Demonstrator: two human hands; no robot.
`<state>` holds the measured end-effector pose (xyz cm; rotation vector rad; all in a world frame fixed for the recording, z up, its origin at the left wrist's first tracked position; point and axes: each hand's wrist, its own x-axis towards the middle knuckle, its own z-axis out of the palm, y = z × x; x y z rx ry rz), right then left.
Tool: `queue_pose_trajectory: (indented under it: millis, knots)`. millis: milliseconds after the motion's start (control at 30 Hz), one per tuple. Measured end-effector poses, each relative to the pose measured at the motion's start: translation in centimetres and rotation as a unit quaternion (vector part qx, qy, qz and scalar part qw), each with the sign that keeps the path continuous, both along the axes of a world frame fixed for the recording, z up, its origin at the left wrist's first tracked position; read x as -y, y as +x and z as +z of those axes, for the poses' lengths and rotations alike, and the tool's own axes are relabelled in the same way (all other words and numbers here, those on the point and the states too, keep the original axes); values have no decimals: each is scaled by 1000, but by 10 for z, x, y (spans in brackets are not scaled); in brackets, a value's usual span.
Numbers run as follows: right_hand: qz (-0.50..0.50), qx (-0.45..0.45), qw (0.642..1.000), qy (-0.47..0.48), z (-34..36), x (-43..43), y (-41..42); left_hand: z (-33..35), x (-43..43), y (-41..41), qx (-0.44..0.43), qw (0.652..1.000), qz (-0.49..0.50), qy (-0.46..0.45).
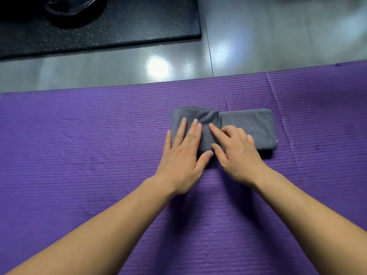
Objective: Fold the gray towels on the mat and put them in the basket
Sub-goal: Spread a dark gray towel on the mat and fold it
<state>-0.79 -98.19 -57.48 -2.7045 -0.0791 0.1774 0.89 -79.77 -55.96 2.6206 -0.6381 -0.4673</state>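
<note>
Your forearms reach in over the purple mat [79, 155]. Your left hand [183, 155] lies flat, fingers straight, pressing the left half of the folded gray towel [248, 126], which sits right of the mat's middle. Your right hand [236, 153] rests just beside it, forefinger stretched onto the centre crease, other fingers loosely bent, gripping nothing. Bare mat spreads wide to the left; glossy floor [99, 70] lies beyond its far edge.

towel [246, 126] on mat [79, 155] | left hand [182, 155] on towel's left part | right hand [236, 153] mid-towel
</note>
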Motion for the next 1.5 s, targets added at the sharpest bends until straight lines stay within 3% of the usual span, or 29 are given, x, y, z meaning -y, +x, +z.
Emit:
queue_pose_trajectory:
  millis: [167,300,400,533,767,933,1133,1300,1333,1400,1433,1500]
  knots:
    - [0,-21,999,-45,4,-5,6,-2,-11,23,29,981,159,-108]
    - [-11,-38,999,-20,4,-5,5,8,-8,63,-143,932,308,-125]
    - [-22,-66,998,9,7,-4,6,12,-7,73,-181,912,345,-126]
    - [-26,-97,995,11,19,-8,4,13,-7,65,-217,873,393,-191]
    - [22,-39,991,-129,43,-32,-11,21,-2,32,-294,791,441,-305]
    - [41,-44,998,-25,45,-29,-37,37,-11,-1,-358,730,449,-370]
    - [28,-62,988,140,62,-19,-50,75,-11,-20,-432,696,382,-428]
    - [0,-137,958,250,68,6,-42,82,-28,-21,-487,709,296,-416]
    - [7,-155,949,274,69,12,-37,80,-32,-19,-451,763,270,-377]
    - [21,-187,937,295,74,24,-27,73,-40,-8,-294,917,167,-212]
    - [31,-207,929,305,75,29,-21,69,-43,-2,-225,956,107,-158]
    - [50,-250,903,345,78,34,-10,61,-42,7,-226,958,44,-172]
